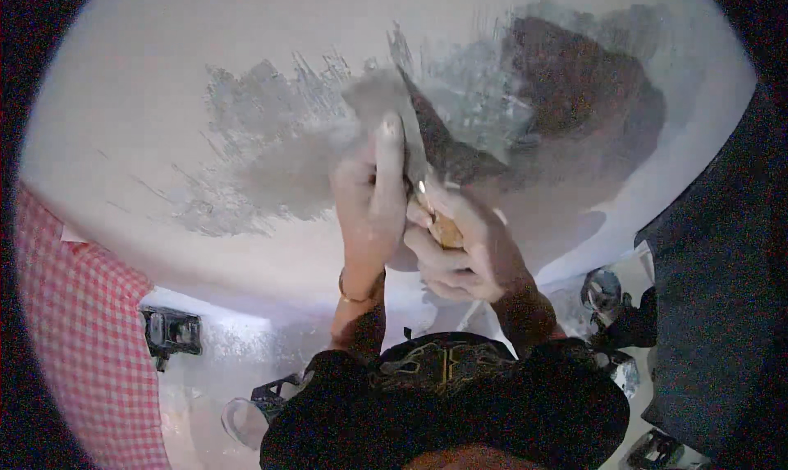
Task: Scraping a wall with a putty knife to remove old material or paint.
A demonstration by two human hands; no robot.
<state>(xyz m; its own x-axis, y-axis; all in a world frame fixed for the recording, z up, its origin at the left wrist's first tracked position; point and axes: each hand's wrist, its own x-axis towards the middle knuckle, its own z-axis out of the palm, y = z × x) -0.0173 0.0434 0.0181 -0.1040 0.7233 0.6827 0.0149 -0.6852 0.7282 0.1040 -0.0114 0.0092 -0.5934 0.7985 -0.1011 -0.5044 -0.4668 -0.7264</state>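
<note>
A wide pale surface [148, 27] spreads in front of me, with rough patches of grey paste [254, 113] smeared over it. My right hand [476, 252] is closed round the yellowish wooden handle [446, 230] of what looks like a putty knife. From there a thin grey blade [417, 142] points away, its edge close to the surface. Beside it, my left hand [361, 195] is closed with the thumb laid straight along a flat grey piece [373, 92]. Whether that piece belongs to the same tool, I cannot tell. The left fingertips are hidden.
At left hangs a pink-and-white checked cloth [90, 322]. Dark cloth [722, 265] runs down the right side. Below the surface's near edge are a dark box-like fitting [172, 330] and other dark and clear objects [603, 289]. Dark shadows fall on the surface at right.
</note>
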